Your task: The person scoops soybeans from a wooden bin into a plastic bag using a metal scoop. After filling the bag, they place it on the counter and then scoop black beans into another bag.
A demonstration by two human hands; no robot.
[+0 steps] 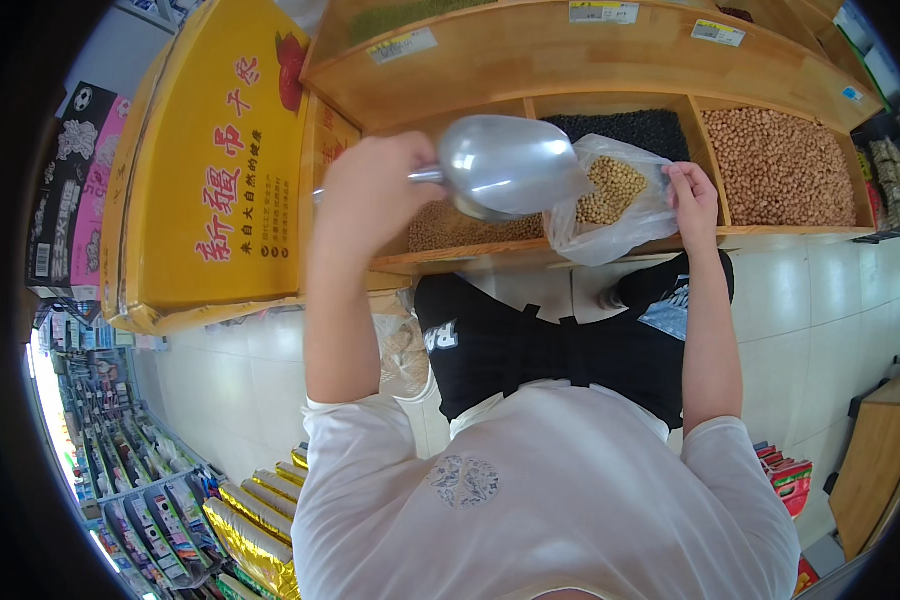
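My left hand (380, 190) is closed round the handle of a shiny metal scoop (510, 160). The scoop is tilted, its mouth at the opening of a clear plastic bag (595, 240). Inside the bag lies a heap of yellowish beans (610, 192). Thumb and fingers of my right hand (694, 195) pinch the bag's right edge. Bag and scoop hang over the wooden bins, above black beans (635, 133) and a bin of small brownish grains (470, 228). What is in the scoop is hidden by its tilted back.
Shelled peanuts (775, 165) fill the right bin. A wooden ledge with price tags (590, 50) rises behind. On the left stands a large yellow carton (210, 170). A white basket (405, 360) sits on the floor by my legs, and gold packages (260, 520) lie at lower left.
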